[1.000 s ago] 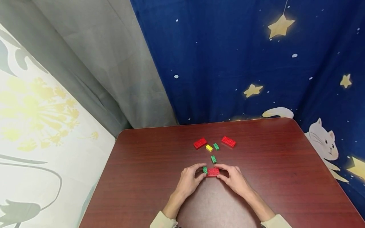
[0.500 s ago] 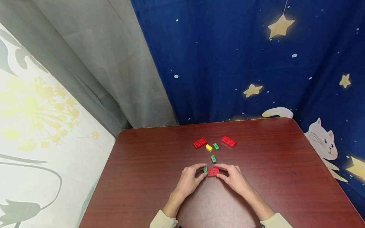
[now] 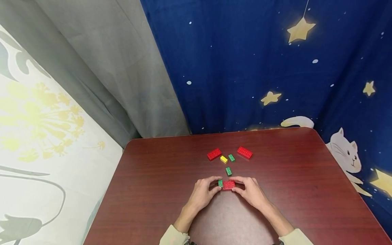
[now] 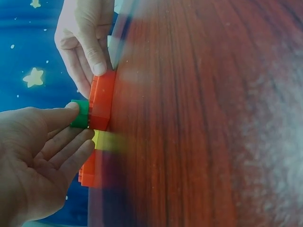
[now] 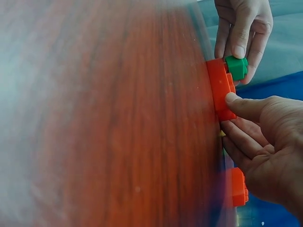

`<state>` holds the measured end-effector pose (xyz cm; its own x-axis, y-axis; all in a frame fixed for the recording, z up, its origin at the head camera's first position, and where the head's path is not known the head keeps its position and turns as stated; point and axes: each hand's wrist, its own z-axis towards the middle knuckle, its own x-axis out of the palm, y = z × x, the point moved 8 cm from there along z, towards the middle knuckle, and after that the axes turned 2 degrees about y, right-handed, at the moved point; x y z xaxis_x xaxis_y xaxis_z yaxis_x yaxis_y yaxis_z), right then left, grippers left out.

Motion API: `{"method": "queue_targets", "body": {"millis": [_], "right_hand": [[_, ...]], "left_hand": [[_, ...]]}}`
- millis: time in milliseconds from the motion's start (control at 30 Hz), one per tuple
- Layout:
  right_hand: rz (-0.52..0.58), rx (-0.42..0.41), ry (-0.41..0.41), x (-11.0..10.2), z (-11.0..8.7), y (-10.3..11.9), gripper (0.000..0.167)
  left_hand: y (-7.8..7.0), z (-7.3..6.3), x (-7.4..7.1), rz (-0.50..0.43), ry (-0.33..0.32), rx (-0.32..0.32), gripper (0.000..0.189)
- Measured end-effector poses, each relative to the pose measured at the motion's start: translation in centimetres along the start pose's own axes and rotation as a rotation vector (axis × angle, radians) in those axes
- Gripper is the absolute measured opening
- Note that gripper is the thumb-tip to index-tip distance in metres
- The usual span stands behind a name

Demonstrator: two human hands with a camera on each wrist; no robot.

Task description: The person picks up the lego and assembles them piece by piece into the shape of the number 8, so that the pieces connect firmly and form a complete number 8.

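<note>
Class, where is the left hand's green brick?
In the head view, the left hand pinches the green brick over the left end of the held red brick.

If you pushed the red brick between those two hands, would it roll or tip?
Rolling seems unlikely: the red brick is boxy and rests flat on the table. Its low, broad shape should resist tipping. It would probably slide, since the table looks smooth and shiny.

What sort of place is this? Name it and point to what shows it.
Probably an indoor play or work corner, closed in by cloth: a grey curtain and a starry blue curtain hang behind a table with toy bricks on it.
</note>
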<state>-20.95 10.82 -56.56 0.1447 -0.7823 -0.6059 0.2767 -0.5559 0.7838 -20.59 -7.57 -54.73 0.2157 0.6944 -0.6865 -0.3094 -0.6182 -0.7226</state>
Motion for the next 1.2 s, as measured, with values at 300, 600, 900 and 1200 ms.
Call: {"method": "queue_targets", "body": {"millis": [300, 600, 900, 1200], "right_hand": [[-0.017, 0.003, -0.007, -0.1, 0.06, -0.1, 0.041], [-0.037, -0.029, -0.033, -0.31, 0.07, -0.02, 0.041], [-0.026, -0.05, -0.053, -0.33, 0.04, 0.01, 0.04], [-0.023, -0.038, -0.037, -0.29, 0.04, -0.18, 0.039]], "left_hand": [[0.35, 0.12, -0.08, -0.099, 0.017, -0.004, 0.036], [0.71, 0.23, 0.03, -0.173, 0.048, -0.029, 0.035], [0.77, 0.25, 0.1, -0.184, 0.047, -0.009, 0.035], [0.76, 0.28, 0.15, -0.199, 0.051, -0.018, 0.035]]}}
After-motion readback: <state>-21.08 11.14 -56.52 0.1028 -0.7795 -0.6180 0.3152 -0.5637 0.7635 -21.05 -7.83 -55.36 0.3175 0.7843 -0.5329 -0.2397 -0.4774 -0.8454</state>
